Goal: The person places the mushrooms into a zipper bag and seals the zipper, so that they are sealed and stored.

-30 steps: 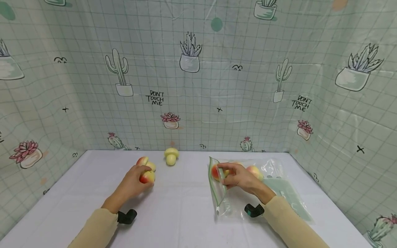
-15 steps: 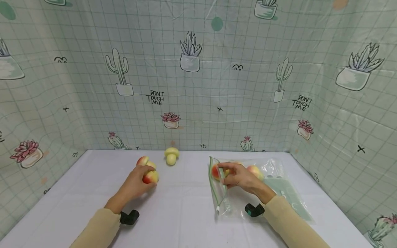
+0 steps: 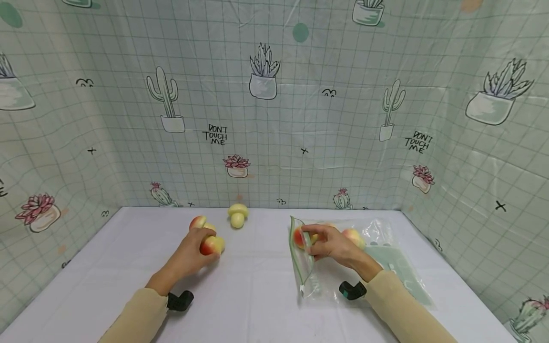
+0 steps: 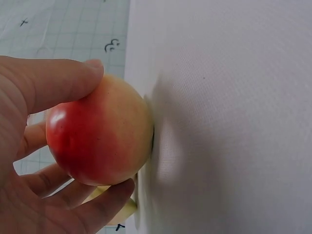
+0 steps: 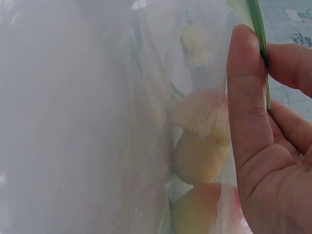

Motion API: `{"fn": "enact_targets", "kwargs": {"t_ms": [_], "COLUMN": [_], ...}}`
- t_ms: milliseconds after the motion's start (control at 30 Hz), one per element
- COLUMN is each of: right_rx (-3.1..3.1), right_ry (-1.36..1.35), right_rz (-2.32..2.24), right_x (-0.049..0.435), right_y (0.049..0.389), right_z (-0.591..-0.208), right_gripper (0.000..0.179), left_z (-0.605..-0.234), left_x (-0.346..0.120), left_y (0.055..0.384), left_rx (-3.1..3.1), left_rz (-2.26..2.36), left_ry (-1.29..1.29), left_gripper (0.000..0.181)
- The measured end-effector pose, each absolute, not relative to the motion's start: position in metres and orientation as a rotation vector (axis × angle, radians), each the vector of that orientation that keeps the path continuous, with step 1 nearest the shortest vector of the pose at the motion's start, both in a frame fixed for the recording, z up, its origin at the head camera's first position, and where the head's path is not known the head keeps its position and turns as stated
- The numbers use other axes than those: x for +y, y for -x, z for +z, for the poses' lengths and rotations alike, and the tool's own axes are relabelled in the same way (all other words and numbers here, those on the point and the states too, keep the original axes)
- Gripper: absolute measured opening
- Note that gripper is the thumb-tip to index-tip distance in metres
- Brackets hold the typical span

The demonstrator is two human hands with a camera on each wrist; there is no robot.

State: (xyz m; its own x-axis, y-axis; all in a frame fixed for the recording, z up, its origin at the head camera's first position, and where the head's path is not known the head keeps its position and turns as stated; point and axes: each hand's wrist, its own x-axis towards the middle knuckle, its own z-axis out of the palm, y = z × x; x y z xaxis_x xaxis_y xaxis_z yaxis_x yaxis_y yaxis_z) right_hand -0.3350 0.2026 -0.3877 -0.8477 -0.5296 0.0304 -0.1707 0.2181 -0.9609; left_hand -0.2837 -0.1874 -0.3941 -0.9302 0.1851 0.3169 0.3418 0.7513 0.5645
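Observation:
In the head view, my left hand (image 3: 188, 252) grips a red and yellow peach (image 3: 212, 245) low over the table. Thumb and fingertips curl round the peach (image 4: 100, 131) in the left wrist view. Behind that hand lies another red and yellow fruit (image 3: 198, 221), partly hidden. My right hand (image 3: 330, 245) pinches the green-edged mouth of a clear zip bag (image 3: 326, 286). Between thumb and fingers, the green strip (image 5: 258, 29) shows in the right wrist view. Several peaches are inside the bag, one peach (image 3: 352, 237) toward its middle. The bag's mouth gapes to the left.
A yellow mushroom-shaped thing (image 3: 238, 216) stands near the back edge of the white table (image 3: 261, 295). Across the bag's right part spreads a pale green panel (image 3: 399, 267). A curtain (image 3: 283, 124) with cactus prints hangs behind and along both sides.
My left hand has shifted a little to the right with the peach. The right hand and the bag have stayed in place.

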Motion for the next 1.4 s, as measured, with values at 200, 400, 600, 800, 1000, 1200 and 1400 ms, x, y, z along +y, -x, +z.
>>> {"fn": "enact_targets", "kwargs": {"t_ms": [200, 400, 600, 800, 1000, 1200, 1400], "right_rx": [2.196, 2.203, 2.208, 2.204, 2.175, 2.184, 2.185], "right_ry": [0.669, 0.667, 0.647, 0.652, 0.653, 0.657, 0.655], "right_rz": [-1.665, -1.66, -1.659, -1.661, -1.68, -1.672, -1.669], "right_x": [0.203, 0.203, 0.204, 0.203, 0.202, 0.203, 0.203], "right_y": [0.335, 0.334, 0.335, 0.334, 0.333, 0.334, 0.334], "right_z": [-0.387, -0.387, -0.387, -0.386, -0.385, -0.387, -0.386], "right_gripper": [0.064, 0.063, 0.063, 0.063, 0.064, 0.064, 0.064], "left_z": [-0.394, -0.39, -0.39, -0.392, -0.392, -0.392, -0.39], "left_x": [-0.188, -0.188, -0.187, -0.187, -0.185, -0.179, -0.173], "left_y": [0.284, 0.282, 0.283, 0.283, 0.282, 0.282, 0.28], "left_rx": [-2.724, -2.748, -2.735, -2.715, -2.653, -2.651, -2.663], "left_rz": [-0.944, -0.981, -0.972, -0.956, -0.961, -0.948, -0.955], "left_ry": [0.389, 0.356, 0.355, 0.372, 0.439, 0.441, 0.453], "left_gripper": [0.055, 0.059, 0.057, 0.056, 0.054, 0.053, 0.055]}}
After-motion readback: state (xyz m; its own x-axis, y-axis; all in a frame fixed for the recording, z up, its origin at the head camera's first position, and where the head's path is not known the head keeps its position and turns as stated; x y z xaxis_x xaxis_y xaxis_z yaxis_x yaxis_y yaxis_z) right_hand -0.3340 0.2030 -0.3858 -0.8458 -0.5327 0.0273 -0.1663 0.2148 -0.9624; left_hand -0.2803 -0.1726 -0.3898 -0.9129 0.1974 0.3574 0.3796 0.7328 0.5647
